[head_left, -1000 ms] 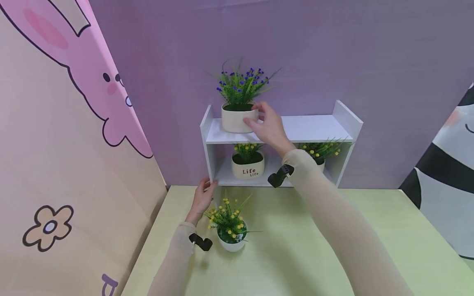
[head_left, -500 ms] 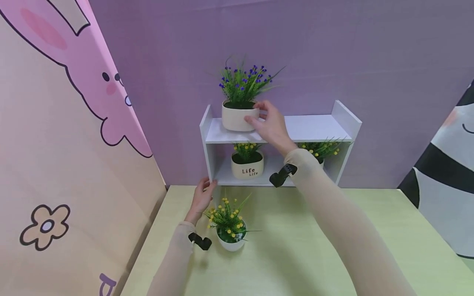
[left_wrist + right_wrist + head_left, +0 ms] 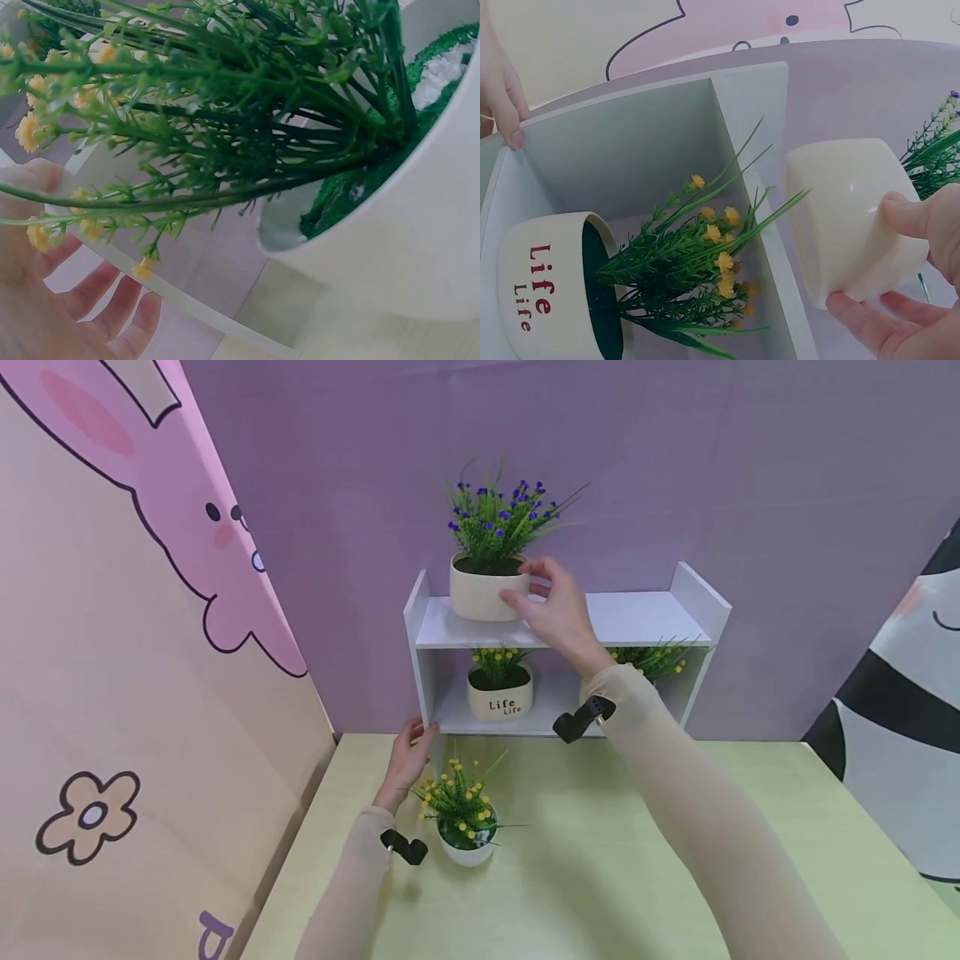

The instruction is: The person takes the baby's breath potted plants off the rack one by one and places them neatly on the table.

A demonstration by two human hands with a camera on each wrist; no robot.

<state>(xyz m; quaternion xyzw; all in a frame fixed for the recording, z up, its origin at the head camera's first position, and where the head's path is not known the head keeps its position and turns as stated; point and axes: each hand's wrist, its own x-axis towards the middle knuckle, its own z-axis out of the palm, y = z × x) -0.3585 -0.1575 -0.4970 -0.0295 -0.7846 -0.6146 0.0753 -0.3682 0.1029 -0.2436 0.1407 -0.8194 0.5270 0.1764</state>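
My right hand (image 3: 558,614) pinches the right rim and side of a cream oval pot (image 3: 487,596) with purple-flowered artificial grass (image 3: 504,518). The pot hangs just above the left part of the white two-tier shelf's top board (image 3: 630,617). Low on the shelf's left side panel (image 3: 420,652), my left hand (image 3: 408,760) grips the front edge between thumb and fingers. Below that panel, a round white pot (image 3: 390,255) with yellow flowers stands on the table, close to my left wrist. The right wrist view shows the lifted cream pot (image 3: 855,217) tilted by the camera angle.
A cream pot lettered "Life" (image 3: 501,702) with yellow flowers sits on the lower tier at left. Another yellow-flowered plant (image 3: 656,658) stands at its right, partly behind my right sleeve. The shelf stands against a purple wall (image 3: 637,468) on a pale table (image 3: 600,860).
My right hand has raised the purple-flowered pot slightly and shifted it a little to the right. The left hand has stayed at the shelf's side panel.
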